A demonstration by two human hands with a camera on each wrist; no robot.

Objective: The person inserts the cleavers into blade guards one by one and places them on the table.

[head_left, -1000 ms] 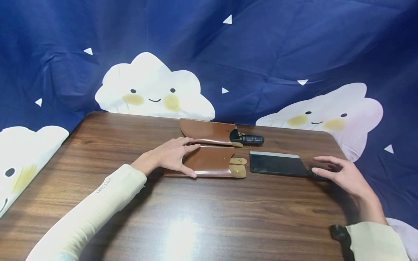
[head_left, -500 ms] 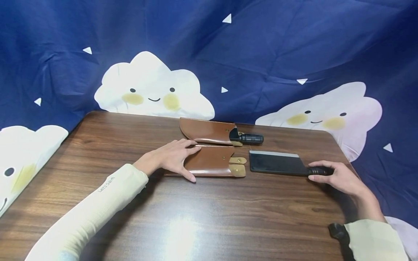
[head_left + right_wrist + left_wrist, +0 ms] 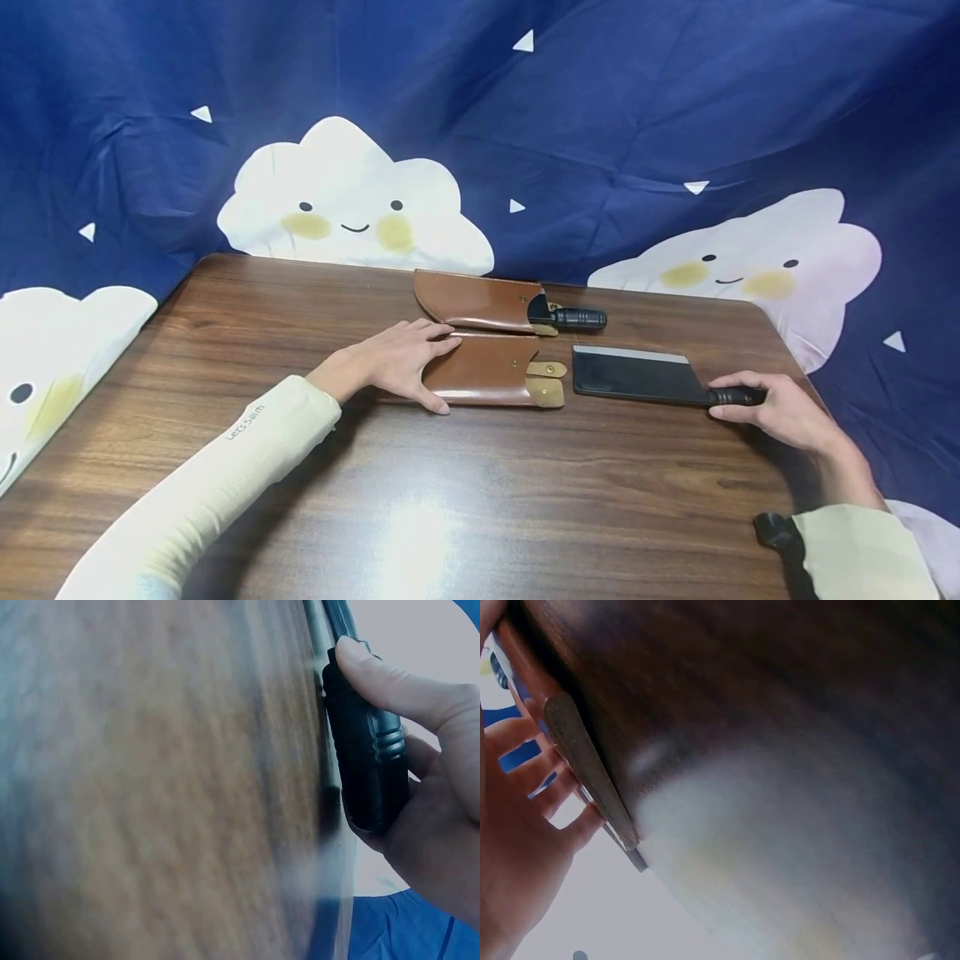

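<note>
A cleaver [image 3: 637, 375] with a black blade, a silvery edge strip and a black handle [image 3: 367, 750] lies on the table, right of the middle. My right hand [image 3: 787, 410] grips that handle, its thumb along one side. Left of the blade lies a flat brown leather sheath [image 3: 480, 371], its tan strap and tab towards the cleaver. My left hand [image 3: 397, 362] rests on the sheath's left end with fingers spread; in the left wrist view the fingertips touch its surface. The palm hides the sheath's left part.
Behind the first, a second brown sheath [image 3: 476, 302] holds a knife whose black handle [image 3: 579, 319] sticks out to the right. Both sit on a wood-grain table [image 3: 480, 500]. A blue curtain [image 3: 570, 117] with cloud prints hangs behind the table's back edge.
My right hand has come down onto the cleaver's handle and now grips it. The left hand has stayed on the sheath, with only a slight shift of the thumb.
</note>
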